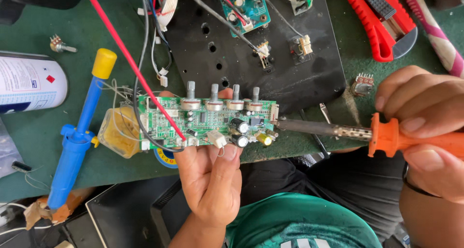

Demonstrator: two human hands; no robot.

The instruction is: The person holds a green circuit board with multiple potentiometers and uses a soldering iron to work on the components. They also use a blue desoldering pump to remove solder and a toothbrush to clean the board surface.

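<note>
Your left hand (212, 180) comes up from below with the palm facing you, thumb and fingers closed on the lower edge of the green circuit board (205, 122), which you hold level just above the front edge of the green surface (29, 132). The board carries a row of four knob shafts along its top edge and dark capacitors at its right end; a red wire (130, 59) runs diagonally down onto it. Your right hand (425, 132) reaches in from the right, fingers wrapped tight round the orange handle of the soldering iron (386, 137), held nearly horizontal. Its metal barrel points left, and the tip sits at the board's right end, beside the capacitors; whether it touches cannot be told. Left of the board lie a blue desoldering pump (77, 137) and a small yellow tub (118, 132). Behind it lies a black panel (270, 69), with a red utility knife (382, 21) at top right.
</note>
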